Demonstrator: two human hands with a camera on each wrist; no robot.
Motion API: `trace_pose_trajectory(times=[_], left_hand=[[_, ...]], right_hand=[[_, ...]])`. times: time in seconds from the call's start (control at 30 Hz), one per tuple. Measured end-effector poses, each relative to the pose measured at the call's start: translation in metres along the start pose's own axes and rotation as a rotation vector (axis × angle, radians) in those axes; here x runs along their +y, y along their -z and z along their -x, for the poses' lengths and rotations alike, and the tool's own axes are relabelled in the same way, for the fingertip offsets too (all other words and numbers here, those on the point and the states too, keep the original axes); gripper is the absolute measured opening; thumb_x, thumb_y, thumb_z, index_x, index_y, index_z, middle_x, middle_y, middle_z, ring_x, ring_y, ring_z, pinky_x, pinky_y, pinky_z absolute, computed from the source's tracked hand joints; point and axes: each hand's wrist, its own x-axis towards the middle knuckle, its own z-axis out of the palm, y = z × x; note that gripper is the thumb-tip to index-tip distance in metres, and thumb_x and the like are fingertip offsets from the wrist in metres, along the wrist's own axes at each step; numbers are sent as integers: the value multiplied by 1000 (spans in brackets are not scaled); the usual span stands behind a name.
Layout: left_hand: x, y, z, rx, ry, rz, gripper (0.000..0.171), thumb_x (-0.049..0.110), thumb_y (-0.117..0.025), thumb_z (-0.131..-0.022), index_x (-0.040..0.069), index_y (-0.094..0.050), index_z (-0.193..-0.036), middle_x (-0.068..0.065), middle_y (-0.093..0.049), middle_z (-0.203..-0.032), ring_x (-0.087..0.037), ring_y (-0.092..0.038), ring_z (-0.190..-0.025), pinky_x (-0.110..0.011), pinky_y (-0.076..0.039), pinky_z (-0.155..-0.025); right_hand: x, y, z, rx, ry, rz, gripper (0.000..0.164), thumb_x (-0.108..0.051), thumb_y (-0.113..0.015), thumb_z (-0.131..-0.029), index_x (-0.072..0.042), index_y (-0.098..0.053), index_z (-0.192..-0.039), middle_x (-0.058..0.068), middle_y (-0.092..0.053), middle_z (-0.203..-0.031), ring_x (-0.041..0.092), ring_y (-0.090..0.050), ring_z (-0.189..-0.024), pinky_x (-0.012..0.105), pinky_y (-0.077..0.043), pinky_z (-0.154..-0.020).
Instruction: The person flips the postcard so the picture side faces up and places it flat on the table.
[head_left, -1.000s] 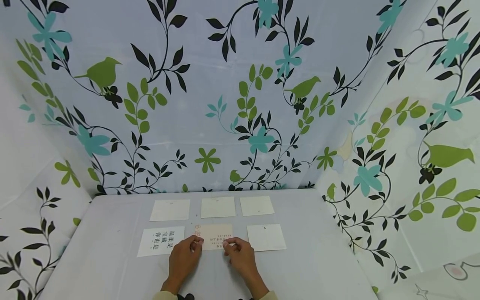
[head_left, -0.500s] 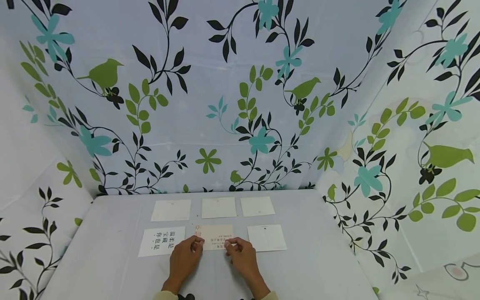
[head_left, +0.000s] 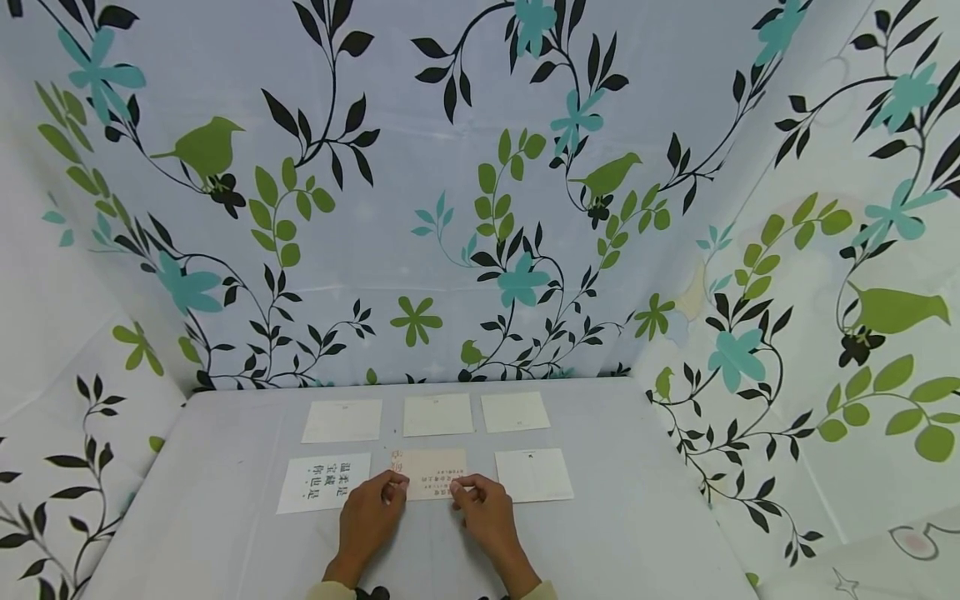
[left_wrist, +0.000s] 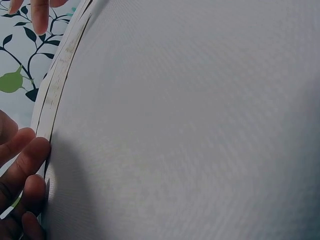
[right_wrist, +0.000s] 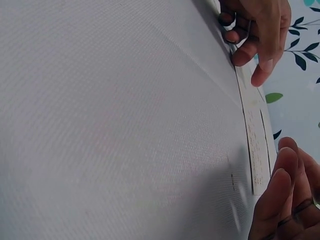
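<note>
A beige card (head_left: 427, 463) with orange-red print lies flat on the white tabletop, between my two hands. My left hand (head_left: 367, 515) is at its lower left corner, fingers loosely bent. The fingertips (left_wrist: 41, 147) are right at the card's near edge. Over the lower right corner is my right hand (head_left: 486, 515), its thumb and fingertips (right_wrist: 286, 150) close together and overlapping the card in the head view. Left of the beige card lies a white card (head_left: 315, 479) with large black characters, partly behind my left hand. A plain white card (head_left: 534, 475) lies to the right.
Three more pale cards form a back row: a left one (head_left: 342, 421), a middle one (head_left: 437, 415) and a right one (head_left: 515, 412). Beyond the tabletop (head_left: 637, 533) hangs a cloth (head_left: 420, 233) with leaves, birds and flowers, also along both sides.
</note>
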Motion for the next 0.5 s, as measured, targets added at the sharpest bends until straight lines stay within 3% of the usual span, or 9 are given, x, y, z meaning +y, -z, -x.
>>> trace_pose_trajectory(times=[0.5], left_hand=[[0,0,-1,-2,-3,10,10,15,-76,-94,20,-80,-101,10,-66,-71,-7,-50,-62,-24,-38,-59]], right_hand=[[1,0,0,27,-11,18,15,-23,-79,-94,-17,-78,-107,-3,-72,-83,14,-66,-61,26,-54,-58]])
